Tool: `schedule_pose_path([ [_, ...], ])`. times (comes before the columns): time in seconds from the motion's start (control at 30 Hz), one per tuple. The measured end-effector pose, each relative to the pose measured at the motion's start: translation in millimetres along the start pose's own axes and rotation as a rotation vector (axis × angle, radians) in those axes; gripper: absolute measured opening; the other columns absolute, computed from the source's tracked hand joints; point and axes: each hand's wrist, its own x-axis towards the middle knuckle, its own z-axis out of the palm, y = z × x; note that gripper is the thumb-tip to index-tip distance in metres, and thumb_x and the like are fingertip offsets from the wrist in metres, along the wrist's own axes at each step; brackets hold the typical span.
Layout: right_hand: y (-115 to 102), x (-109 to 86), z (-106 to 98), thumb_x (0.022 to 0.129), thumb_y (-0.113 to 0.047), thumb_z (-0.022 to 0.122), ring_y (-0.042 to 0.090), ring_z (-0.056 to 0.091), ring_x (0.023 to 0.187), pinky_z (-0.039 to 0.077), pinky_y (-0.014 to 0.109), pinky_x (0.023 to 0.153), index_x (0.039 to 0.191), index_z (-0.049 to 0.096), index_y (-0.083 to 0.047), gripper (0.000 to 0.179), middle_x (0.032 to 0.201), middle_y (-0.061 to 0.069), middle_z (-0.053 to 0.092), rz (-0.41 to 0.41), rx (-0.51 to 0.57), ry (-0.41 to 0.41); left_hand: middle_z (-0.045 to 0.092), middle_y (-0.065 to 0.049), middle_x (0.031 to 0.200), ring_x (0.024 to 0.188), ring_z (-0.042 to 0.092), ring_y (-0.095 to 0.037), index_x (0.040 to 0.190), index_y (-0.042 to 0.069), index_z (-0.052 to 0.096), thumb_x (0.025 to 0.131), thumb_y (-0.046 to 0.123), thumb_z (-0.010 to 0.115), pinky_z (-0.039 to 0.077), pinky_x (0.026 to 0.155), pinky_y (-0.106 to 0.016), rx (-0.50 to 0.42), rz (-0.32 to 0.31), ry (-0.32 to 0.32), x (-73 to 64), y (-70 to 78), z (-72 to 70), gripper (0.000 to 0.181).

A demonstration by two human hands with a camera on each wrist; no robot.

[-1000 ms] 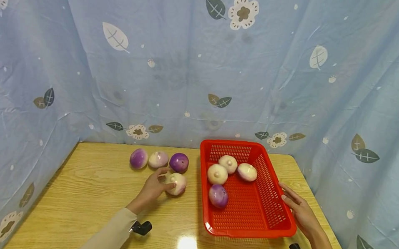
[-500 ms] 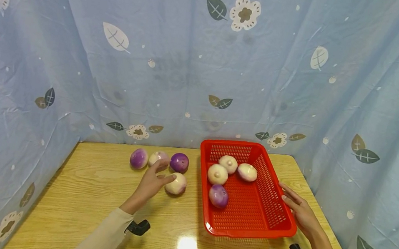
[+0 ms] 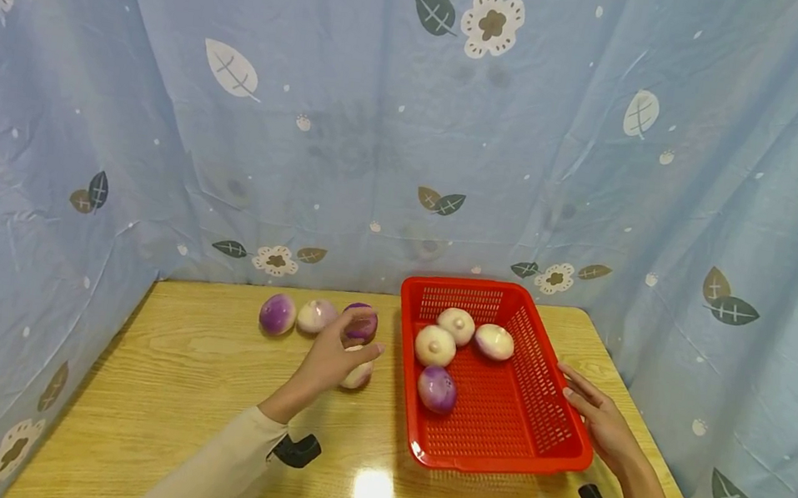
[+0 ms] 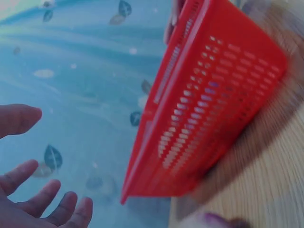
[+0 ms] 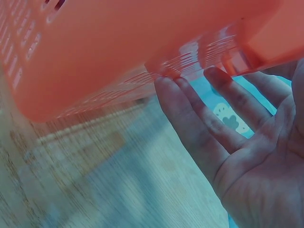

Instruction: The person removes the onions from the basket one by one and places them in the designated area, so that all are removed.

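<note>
My left hand (image 3: 324, 357) hovers over the table with thumb and fingers spread, holding nothing. Beneath it, partly hidden, is a pale purple-and-white turnip (image 3: 358, 373). Just behind stands a deep purple turnip (image 3: 362, 330), also partly covered by the fingers. Two more lie further left: a purple one (image 3: 278, 314) and a pale one (image 3: 317, 316). My right hand (image 3: 602, 427) has its fairly straight fingers against the right side of the red basket (image 3: 475, 463). Inside the basket are three whitish turnips (image 3: 435, 345) and one purple turnip (image 3: 437, 389).
The wooden table (image 3: 199, 391) ends at the back against a blue patterned curtain (image 3: 336, 148), which also hangs at both sides. The basket's raised perforated wall (image 4: 204, 104) stands to the right of my left hand.
My left hand first drew back off the pale turnip to the left, then moved right and forward over it towards the deep purple one. The right hand and basket stay put.
</note>
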Motion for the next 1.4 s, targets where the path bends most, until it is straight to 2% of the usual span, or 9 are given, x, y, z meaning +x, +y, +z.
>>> schedule_pose_path([
  [0.17, -0.9, 0.4, 0.4, 0.106, -0.020, 0.043, 0.003, 0.065, 0.107, 0.059, 0.031, 0.083, 0.158, 0.019, -0.012, 0.058, 0.127, -0.023, 0.058, -0.003, 0.001, 0.002, 0.055, -0.010, 0.139, 0.132, 0.050, -0.032, 0.134, 0.013, 0.056, 0.086, 0.017, 0.074, 0.043, 0.108, -0.050, 0.020, 0.029, -0.056, 5.0, 11.7, 15.5, 0.051],
  [0.3, -0.6, 1.3, 0.3, 0.106, -0.020, 0.043, 0.003, 0.065, 0.107, 0.059, 0.030, 0.083, 0.157, 0.020, -0.012, 0.057, 0.128, -0.023, 0.058, -0.012, 0.000, 0.006, 0.054, -0.010, 0.142, 0.134, 0.048, -0.033, 0.135, 0.014, 0.054, 0.088, 0.019, 0.073, 0.043, 0.108, -0.052, 0.021, 0.056, -0.113, 8.4, 21.7, 29.2, 0.052],
  [0.4, -0.1, 1.7, 0.3, 0.106, -0.020, 0.044, 0.003, 0.065, 0.107, 0.059, 0.030, 0.083, 0.157, 0.020, -0.012, 0.057, 0.128, -0.022, 0.058, -0.017, 0.003, 0.008, 0.053, -0.010, 0.142, 0.133, 0.049, -0.032, 0.136, 0.014, 0.052, 0.088, 0.019, 0.072, 0.044, 0.107, -0.053, 0.016, 0.053, -0.154, 12.2, 26.9, 39.6, 0.052],
  [0.53, 0.8, 1.4, 0.3, 0.106, -0.021, 0.044, 0.003, 0.065, 0.106, 0.059, 0.030, 0.083, 0.157, 0.020, -0.012, 0.057, 0.127, -0.022, 0.059, -0.014, 0.012, 0.010, 0.053, -0.009, 0.142, 0.131, 0.051, -0.030, 0.137, 0.014, 0.051, 0.088, 0.016, 0.072, 0.050, 0.102, -0.045, 0.015, 0.019, -0.191, 20.6, 31.9, 53.4, 0.054],
  [0.7, 2.6, 0.8, 0.2, 0.106, -0.021, 0.044, 0.004, 0.065, 0.106, 0.059, 0.030, 0.083, 0.157, 0.020, -0.012, 0.058, 0.126, -0.022, 0.059, -0.010, 0.009, 0.011, 0.054, -0.011, 0.140, 0.128, 0.053, -0.035, 0.137, 0.013, 0.051, 0.087, 0.017, 0.073, 0.051, 0.099, -0.043, 0.060, -0.008, -0.196, 34.0, 34.0, 69.5, 0.056],
  [0.9, 4.8, 0.8, -0.5, 0.106, -0.021, 0.044, 0.003, 0.065, 0.106, 0.059, 0.030, 0.083, 0.157, 0.019, -0.011, 0.058, 0.126, -0.022, 0.059, -0.012, -0.004, 0.012, 0.052, -0.009, 0.144, 0.132, 0.050, -0.033, 0.140, 0.017, 0.049, 0.083, 0.019, 0.075, 0.047, 0.105, -0.045, 0.107, -0.079, -0.213, 48.8, 35.4, 84.8, 0.063],
  [1.17, 4.9, 0.8, -1.6, 0.106, -0.020, 0.043, 0.004, 0.065, 0.105, 0.059, 0.031, 0.082, 0.157, 0.017, -0.010, 0.058, 0.127, -0.023, 0.059, -0.020, -0.001, -0.002, 0.051, -0.011, 0.146, 0.135, 0.048, -0.035, 0.139, 0.019, 0.050, 0.083, 0.024, 0.077, 0.043, 0.108, -0.046, 0.185, -0.119, -0.212, 64.8, 34.2, 101.5, 0.062],
  [1.4, 4.3, 1.0, -2.2, 0.106, -0.020, 0.042, 0.006, 0.066, 0.105, 0.060, 0.032, 0.082, 0.157, 0.019, -0.011, 0.057, 0.127, -0.022, 0.059, -0.022, -0.003, -0.006, 0.046, -0.014, 0.149, 0.135, 0.046, -0.035, 0.142, 0.019, 0.047, 0.083, 0.024, 0.076, 0.044, 0.107, -0.048, 0.158, -0.158, -0.229, 78.3, 26.6, 116.7, 0.065],
])
